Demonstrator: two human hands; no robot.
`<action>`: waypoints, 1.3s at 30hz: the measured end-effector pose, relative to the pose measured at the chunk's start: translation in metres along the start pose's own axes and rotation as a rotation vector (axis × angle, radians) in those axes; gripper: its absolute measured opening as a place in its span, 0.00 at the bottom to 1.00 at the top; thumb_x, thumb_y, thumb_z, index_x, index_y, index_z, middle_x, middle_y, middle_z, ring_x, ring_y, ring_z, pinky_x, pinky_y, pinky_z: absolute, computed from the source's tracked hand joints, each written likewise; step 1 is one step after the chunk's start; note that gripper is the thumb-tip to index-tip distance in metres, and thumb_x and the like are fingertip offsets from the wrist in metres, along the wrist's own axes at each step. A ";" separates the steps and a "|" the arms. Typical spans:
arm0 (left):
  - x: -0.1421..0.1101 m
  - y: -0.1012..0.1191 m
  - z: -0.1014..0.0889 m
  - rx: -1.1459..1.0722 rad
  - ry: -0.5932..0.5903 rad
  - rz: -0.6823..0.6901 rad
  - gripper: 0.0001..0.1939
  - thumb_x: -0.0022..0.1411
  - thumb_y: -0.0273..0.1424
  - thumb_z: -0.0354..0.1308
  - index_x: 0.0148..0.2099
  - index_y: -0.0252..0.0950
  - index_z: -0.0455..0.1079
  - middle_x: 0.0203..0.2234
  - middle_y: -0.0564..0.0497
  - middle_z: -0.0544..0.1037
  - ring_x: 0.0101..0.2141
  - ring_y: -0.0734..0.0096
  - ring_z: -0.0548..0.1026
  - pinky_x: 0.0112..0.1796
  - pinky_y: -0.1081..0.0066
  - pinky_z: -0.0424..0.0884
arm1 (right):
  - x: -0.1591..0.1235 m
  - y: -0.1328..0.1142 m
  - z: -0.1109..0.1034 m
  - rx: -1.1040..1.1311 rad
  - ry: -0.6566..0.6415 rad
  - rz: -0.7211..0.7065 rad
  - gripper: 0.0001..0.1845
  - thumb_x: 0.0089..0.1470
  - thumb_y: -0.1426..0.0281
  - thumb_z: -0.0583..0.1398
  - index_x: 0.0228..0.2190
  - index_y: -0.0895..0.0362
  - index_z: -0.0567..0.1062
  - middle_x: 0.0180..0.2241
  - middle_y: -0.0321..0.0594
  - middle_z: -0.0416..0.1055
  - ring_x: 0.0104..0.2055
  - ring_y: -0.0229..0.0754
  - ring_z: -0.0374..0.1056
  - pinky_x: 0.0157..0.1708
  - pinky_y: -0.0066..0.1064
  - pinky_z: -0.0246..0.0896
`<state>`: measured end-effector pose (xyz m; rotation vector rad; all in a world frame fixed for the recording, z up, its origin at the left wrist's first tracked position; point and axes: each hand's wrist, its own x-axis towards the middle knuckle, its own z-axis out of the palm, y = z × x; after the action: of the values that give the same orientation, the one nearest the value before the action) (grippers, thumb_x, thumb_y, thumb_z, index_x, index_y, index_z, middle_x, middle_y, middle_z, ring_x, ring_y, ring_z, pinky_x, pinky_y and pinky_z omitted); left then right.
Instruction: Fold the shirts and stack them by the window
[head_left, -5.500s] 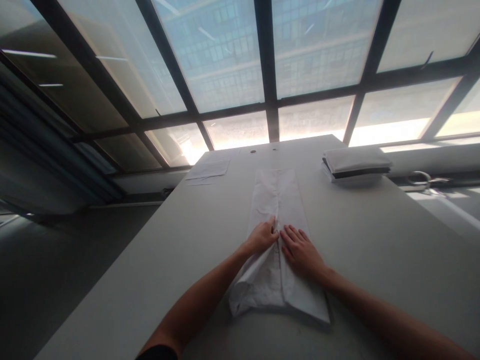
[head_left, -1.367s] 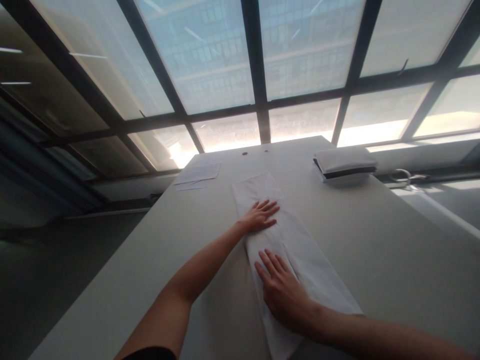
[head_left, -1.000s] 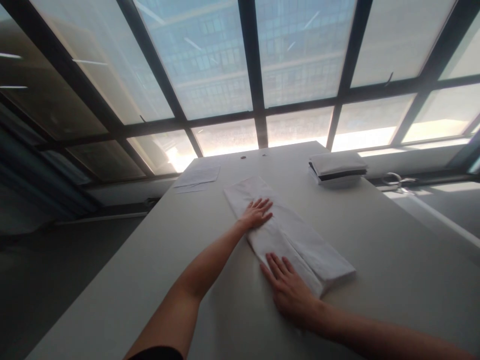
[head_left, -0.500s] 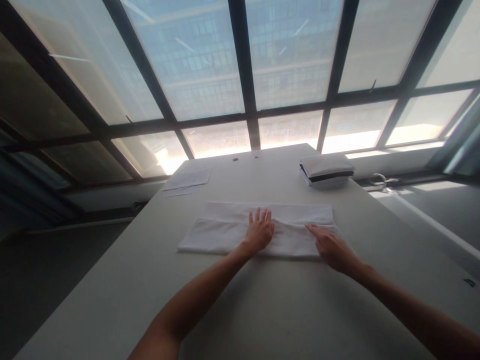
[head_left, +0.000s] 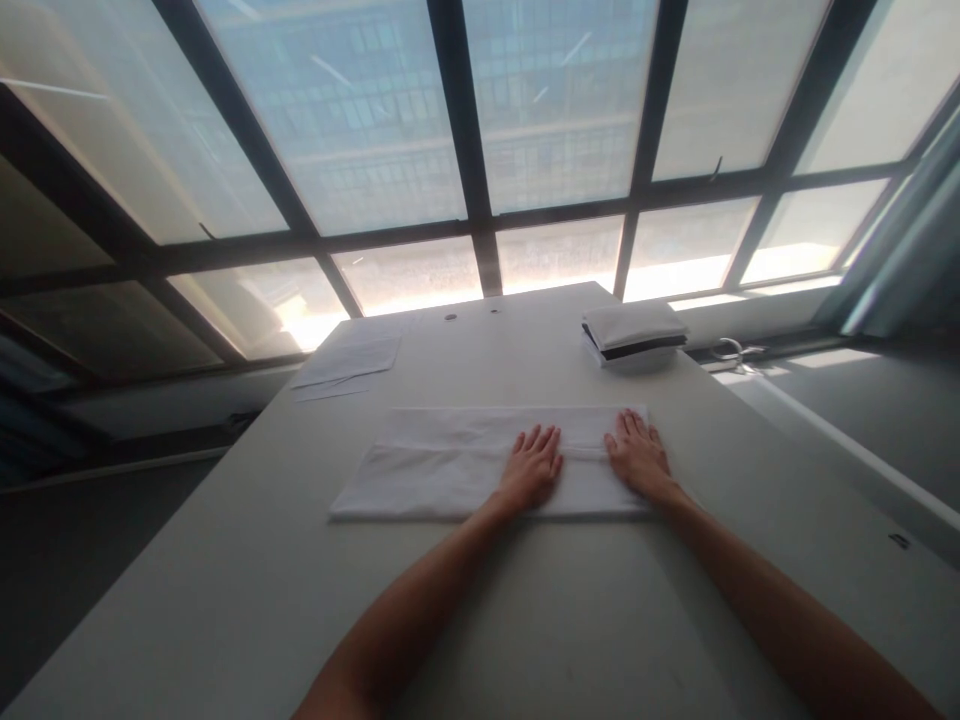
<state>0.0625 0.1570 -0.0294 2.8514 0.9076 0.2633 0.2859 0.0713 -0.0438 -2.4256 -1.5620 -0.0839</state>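
A white folded cloth [head_left: 427, 480] lies flat across the table in front of me, with a fold line running along its length. My left hand [head_left: 531, 468] rests palm down on it, right of its middle, fingers stretched out. Near the cloth's right end, my right hand [head_left: 637, 455] also lies flat with its fingers extended away from me. Neither hand grips anything. The exact kind of cloth item cannot be made out.
The white table [head_left: 480, 620] reaches toward a window wall. Sheets of paper [head_left: 352, 358] lie at the back left. A stack of folded white and black cloth [head_left: 634, 332] sits at the back right. Beyond the right edge is a white looped object [head_left: 735, 353].
My right hand has moved forward and flattened onto the cloth's right end, where its fingers were at the fold line. My left hand has shifted slightly right along the cloth. The view has turned a little.
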 end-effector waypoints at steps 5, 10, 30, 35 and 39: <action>-0.002 -0.012 -0.001 0.010 0.014 -0.079 0.33 0.74 0.45 0.28 0.74 0.37 0.44 0.71 0.48 0.52 0.70 0.59 0.47 0.66 0.51 0.46 | -0.002 0.008 -0.001 -0.080 0.013 0.030 0.35 0.66 0.61 0.40 0.65 0.71 0.57 0.69 0.57 0.50 0.71 0.53 0.43 0.67 0.50 0.36; -0.028 -0.069 -0.020 0.110 0.004 -0.184 0.32 0.75 0.46 0.30 0.74 0.38 0.46 0.71 0.49 0.48 0.70 0.58 0.45 0.66 0.50 0.45 | -0.001 0.012 0.006 -0.100 0.029 0.014 0.36 0.65 0.61 0.40 0.65 0.71 0.58 0.68 0.57 0.52 0.70 0.54 0.44 0.66 0.50 0.39; -0.181 -0.187 -0.049 0.286 0.200 -0.608 0.27 0.72 0.38 0.40 0.67 0.32 0.60 0.65 0.37 0.62 0.65 0.47 0.57 0.62 0.45 0.55 | 0.015 0.032 0.007 -0.117 0.085 -0.174 0.32 0.67 0.61 0.41 0.61 0.67 0.65 0.65 0.56 0.58 0.69 0.55 0.50 0.64 0.50 0.47; -0.217 -0.174 -0.044 0.227 0.387 -0.567 0.22 0.70 0.35 0.46 0.62 0.34 0.64 0.55 0.36 0.69 0.58 0.49 0.66 0.59 0.47 0.62 | 0.036 0.041 0.014 -0.104 0.066 -0.260 0.31 0.67 0.61 0.43 0.61 0.66 0.65 0.66 0.54 0.58 0.69 0.52 0.49 0.66 0.48 0.46; -0.220 -0.193 -0.058 0.112 0.461 -0.631 0.21 0.68 0.33 0.48 0.60 0.35 0.66 0.47 0.40 0.71 0.50 0.55 0.72 0.55 0.54 0.68 | 0.038 0.042 0.018 -0.105 0.106 -0.282 0.30 0.67 0.62 0.44 0.60 0.65 0.67 0.64 0.54 0.61 0.69 0.52 0.50 0.66 0.48 0.46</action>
<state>-0.2341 0.1889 -0.0353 2.4500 1.8873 0.8192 0.3385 0.0924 -0.0614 -2.2165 -1.8810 -0.3483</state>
